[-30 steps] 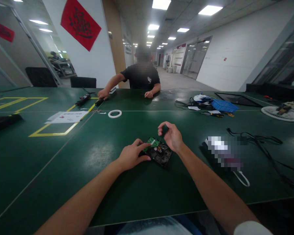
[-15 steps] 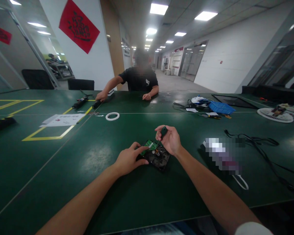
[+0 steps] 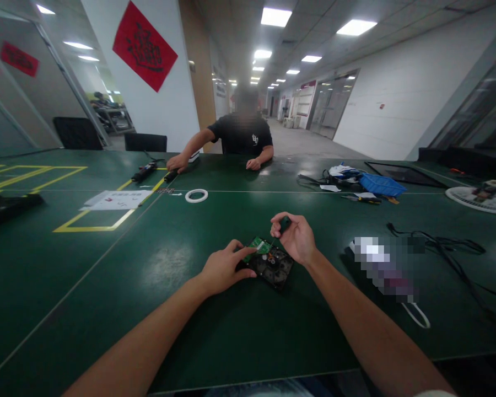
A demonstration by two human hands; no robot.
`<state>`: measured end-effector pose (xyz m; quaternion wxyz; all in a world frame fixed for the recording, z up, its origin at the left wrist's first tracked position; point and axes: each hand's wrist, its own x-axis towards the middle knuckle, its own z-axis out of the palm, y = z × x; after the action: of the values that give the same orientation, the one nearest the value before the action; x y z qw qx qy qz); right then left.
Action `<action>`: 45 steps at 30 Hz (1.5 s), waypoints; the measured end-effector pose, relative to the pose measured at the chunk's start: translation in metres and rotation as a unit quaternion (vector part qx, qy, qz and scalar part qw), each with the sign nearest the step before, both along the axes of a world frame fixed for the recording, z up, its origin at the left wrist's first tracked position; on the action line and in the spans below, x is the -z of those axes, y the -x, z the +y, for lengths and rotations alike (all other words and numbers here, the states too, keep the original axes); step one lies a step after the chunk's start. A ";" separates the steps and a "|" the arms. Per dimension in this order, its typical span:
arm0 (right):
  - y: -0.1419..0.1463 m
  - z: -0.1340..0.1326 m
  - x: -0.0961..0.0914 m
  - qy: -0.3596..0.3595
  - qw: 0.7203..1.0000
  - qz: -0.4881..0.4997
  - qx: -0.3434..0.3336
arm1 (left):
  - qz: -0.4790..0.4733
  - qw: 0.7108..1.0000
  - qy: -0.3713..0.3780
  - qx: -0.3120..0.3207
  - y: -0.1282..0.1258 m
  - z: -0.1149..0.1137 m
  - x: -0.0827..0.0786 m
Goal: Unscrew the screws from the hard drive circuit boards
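Steadying hard drive (image 3: 275, 268), left hand (image 3: 224, 270) flat; right hand (image 3: 298, 238) grips screwdriver (image 3: 285, 223), tip indistinct

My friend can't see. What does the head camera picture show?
The left hand steadies a hard drive on a green table while the right hand holds a small screwdriver over its circuit board. Another person sits across the table.

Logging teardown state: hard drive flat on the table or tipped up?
Flat. The hard drive lies on the table, green circuit board up; left hand steadies it, right hand holds a screwdriver over it.
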<state>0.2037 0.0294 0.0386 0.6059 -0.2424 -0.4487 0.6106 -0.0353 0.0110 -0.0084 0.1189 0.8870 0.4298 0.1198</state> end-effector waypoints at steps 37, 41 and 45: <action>0.002 -0.007 -0.002 0.005 0.999 -0.007 0.035 | -0.238 0.966 0.099 -0.028 0.004 0.013 0.008; 0.001 -0.006 -0.001 -0.009 0.999 -0.010 0.044 | -0.281 0.943 0.173 -0.046 0.007 0.019 0.014; -0.005 -0.004 -0.001 -0.030 0.995 -0.059 0.075 | -0.284 0.940 0.181 -0.050 0.008 0.020 0.014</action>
<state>0.2088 0.0251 0.0398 0.6294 -0.2923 -0.4824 0.5344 -0.0431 0.0312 -0.0220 0.3881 0.7572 0.4362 0.2929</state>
